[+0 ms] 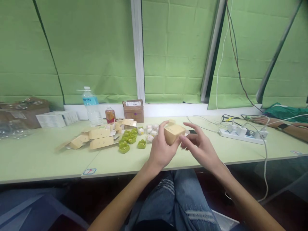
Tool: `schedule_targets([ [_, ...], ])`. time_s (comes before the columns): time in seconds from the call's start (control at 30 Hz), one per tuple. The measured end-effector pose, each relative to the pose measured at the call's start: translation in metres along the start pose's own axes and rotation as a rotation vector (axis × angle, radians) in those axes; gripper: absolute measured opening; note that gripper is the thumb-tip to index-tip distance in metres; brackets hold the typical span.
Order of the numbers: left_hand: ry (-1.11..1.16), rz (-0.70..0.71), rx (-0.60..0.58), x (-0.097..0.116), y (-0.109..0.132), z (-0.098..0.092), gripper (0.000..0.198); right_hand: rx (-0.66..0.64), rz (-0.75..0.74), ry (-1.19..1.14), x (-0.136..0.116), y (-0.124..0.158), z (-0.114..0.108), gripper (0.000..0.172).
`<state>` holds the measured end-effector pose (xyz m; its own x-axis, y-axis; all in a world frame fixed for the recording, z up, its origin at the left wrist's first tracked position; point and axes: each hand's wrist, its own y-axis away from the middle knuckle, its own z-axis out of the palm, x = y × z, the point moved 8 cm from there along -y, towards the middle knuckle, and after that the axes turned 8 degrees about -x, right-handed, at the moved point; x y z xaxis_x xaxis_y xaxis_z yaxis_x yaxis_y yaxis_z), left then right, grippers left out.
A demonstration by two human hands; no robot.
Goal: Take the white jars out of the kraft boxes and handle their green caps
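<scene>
My left hand (160, 148) holds a small tan cardboard box (173, 132) above the front of the pale green table (48, 157), its fingers wrapped round the box's left side. My right hand (200, 144) is beside it, fingers spread, with fingertips touching the box's right edge. Behind the hands lie several green plastic pieces (130, 140), small white round items (150, 131) and a heap of flat tan cartons (98, 137).
A water bottle (91, 106), a small brown jar (110, 115) and a cardboard box (133, 110) stand by the window sill. White boxes (57, 118) and wrapped packages (21, 112) lie far left. A power strip (243, 134) with cables lies right, near another person's arm (284, 125).
</scene>
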<state>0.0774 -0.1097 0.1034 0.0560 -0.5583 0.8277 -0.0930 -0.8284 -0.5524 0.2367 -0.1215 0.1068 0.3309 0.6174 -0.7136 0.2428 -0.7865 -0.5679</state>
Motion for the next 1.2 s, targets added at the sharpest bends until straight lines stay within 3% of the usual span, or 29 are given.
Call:
schedule_targets([
  [0.13,0.164,-0.238,-0.107,-0.024,-0.007,0.004,0.046,0.021,-0.443,0.618,-0.039,0.009,0.008,0.059],
  [0.23,0.306,-0.260,-0.205,-0.029,-0.009,0.014,0.048,-0.061,-0.503,0.821,-0.036,0.008,0.018,0.070],
  [0.37,0.332,-0.198,-0.359,-0.017,-0.006,0.023,0.056,-0.092,-0.457,0.777,-0.027,0.005,0.008,0.073],
  [0.47,0.144,-0.071,-0.330,0.000,-0.006,0.013,0.039,-0.095,-0.404,0.711,-0.023,0.005,-0.006,0.069],
  [0.57,0.022,-0.025,-0.307,0.009,-0.004,0.007,0.037,-0.142,-0.370,0.698,-0.022,0.005,-0.012,0.068],
  [0.83,-0.116,0.143,-0.379,0.030,0.003,0.009,0.042,-0.220,-0.376,0.704,-0.026,0.007,-0.006,0.072],
  [1.07,-0.168,0.142,-0.370,0.031,0.006,0.014,0.040,-0.248,-0.412,0.751,-0.027,0.007,0.004,0.069],
  [1.2,-0.371,0.195,-0.376,0.028,0.007,0.013,0.042,-0.298,-0.408,0.744,-0.025,0.006,0.007,0.067],
])
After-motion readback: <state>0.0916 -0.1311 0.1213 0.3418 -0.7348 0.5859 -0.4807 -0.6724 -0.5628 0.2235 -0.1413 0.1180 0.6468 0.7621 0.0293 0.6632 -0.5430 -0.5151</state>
